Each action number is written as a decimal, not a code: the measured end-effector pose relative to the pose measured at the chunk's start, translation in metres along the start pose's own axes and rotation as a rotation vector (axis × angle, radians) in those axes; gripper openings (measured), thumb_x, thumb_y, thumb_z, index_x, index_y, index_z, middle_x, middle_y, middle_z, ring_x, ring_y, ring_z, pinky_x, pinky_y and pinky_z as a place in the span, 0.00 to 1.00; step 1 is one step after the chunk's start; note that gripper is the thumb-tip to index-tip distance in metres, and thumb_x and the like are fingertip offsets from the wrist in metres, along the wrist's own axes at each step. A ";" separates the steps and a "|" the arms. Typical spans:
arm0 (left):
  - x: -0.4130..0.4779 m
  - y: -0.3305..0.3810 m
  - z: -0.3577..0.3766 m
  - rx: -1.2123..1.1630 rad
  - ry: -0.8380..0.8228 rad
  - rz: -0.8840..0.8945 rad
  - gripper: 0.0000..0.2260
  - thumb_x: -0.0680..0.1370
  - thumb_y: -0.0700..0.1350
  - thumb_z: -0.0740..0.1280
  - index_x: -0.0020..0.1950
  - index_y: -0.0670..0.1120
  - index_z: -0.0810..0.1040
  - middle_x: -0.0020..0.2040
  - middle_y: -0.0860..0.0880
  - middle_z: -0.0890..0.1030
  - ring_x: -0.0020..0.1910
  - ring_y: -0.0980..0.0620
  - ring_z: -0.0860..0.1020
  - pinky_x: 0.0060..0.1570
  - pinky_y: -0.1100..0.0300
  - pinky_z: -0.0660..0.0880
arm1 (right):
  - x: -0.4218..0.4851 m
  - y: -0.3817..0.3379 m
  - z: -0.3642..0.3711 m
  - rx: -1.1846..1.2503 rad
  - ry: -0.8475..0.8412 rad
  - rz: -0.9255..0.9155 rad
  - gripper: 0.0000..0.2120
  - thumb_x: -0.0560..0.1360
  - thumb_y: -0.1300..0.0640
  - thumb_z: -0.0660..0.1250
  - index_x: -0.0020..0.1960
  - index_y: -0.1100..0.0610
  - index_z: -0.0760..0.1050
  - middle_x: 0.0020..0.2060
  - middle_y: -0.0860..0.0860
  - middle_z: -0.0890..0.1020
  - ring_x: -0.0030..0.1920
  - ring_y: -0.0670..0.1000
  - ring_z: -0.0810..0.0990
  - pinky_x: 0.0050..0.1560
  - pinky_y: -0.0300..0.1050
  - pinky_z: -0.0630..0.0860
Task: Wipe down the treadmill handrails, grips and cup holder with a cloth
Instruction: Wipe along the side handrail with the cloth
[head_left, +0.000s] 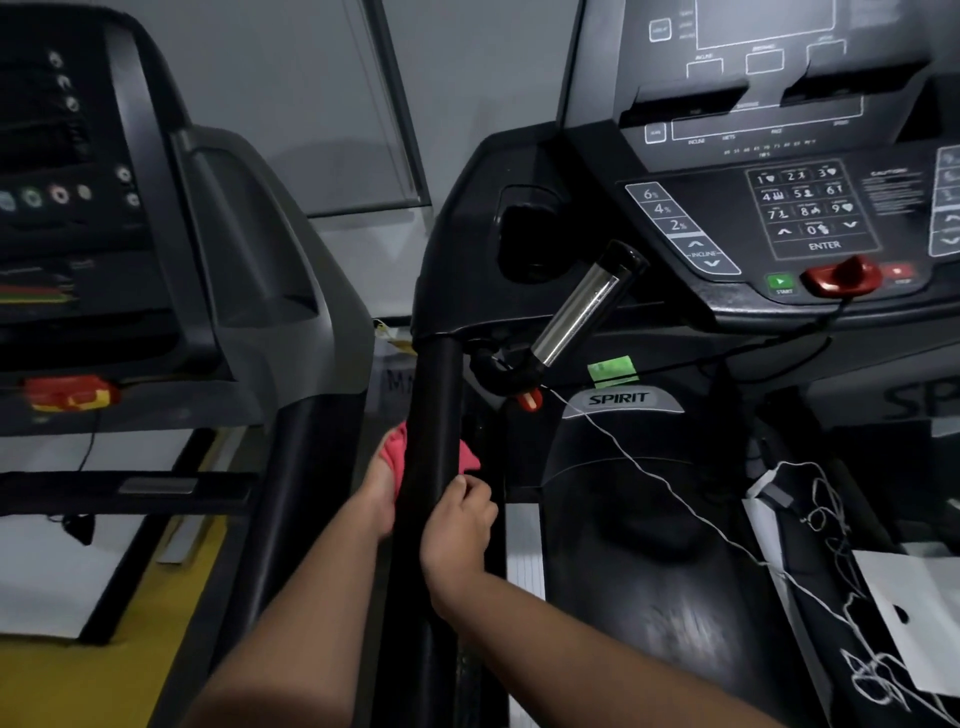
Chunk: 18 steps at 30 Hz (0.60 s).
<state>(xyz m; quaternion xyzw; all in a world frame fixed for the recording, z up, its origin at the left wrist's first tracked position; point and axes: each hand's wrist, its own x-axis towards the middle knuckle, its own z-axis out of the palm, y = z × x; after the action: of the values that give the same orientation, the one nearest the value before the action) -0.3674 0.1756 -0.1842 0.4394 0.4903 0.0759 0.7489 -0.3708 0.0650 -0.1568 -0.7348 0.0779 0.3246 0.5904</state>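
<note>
The pink cloth (397, 454) is being pressed around the black padded handrail (434, 415) of the treadmill, and it is showing on both sides of the rail, a little below the place where the rail is joining the console housing. The left hand (382, 488) is being kept on the left side of the rail, with the palm lying against the cloth; its fingers are hidden behind the rail, so it cannot be told how far they are closed. The right hand (457, 530) is being curled around the same rail just below the cloth, with the fingers closed on the rail and the fingertips touching the lower edge of the cloth. Above the grip, the round black cup holder (527, 236) is being seen in the console housing. Above and to the right of the grip, a short chrome pulse grip (582, 312) with black end caps is standing tilted. Further to the right, the grey console panel (810, 213) with number keys and a red safety key (841, 278) is being shown. A thin white cord (649, 478) is hanging across the black motor cover (623, 415) marked SPIRIT, to the right of the grip.
</note>
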 end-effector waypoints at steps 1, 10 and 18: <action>-0.007 -0.001 0.000 -0.011 -0.010 0.008 0.25 0.71 0.59 0.68 0.57 0.41 0.77 0.53 0.35 0.79 0.50 0.38 0.80 0.54 0.47 0.76 | 0.000 -0.001 0.000 -0.010 0.024 -0.001 0.16 0.82 0.52 0.51 0.65 0.57 0.68 0.63 0.56 0.69 0.63 0.56 0.69 0.64 0.48 0.65; -0.018 0.051 0.055 0.592 0.362 0.375 0.28 0.73 0.61 0.65 0.64 0.42 0.71 0.61 0.42 0.74 0.59 0.45 0.75 0.61 0.51 0.71 | 0.003 -0.005 -0.003 0.011 0.001 0.010 0.13 0.81 0.55 0.53 0.63 0.57 0.69 0.62 0.57 0.69 0.62 0.57 0.69 0.65 0.49 0.64; -0.034 0.027 0.086 1.597 0.602 0.725 0.30 0.76 0.53 0.66 0.72 0.42 0.59 0.70 0.40 0.62 0.68 0.41 0.64 0.59 0.44 0.70 | 0.032 -0.005 -0.039 0.053 0.064 0.068 0.13 0.80 0.60 0.54 0.61 0.61 0.71 0.61 0.59 0.71 0.59 0.58 0.72 0.51 0.42 0.65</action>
<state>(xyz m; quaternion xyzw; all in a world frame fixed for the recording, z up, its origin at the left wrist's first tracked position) -0.3071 0.1228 -0.1298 0.9132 0.4036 0.0561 -0.0046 -0.3286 0.0394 -0.1670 -0.7257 0.1304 0.3188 0.5956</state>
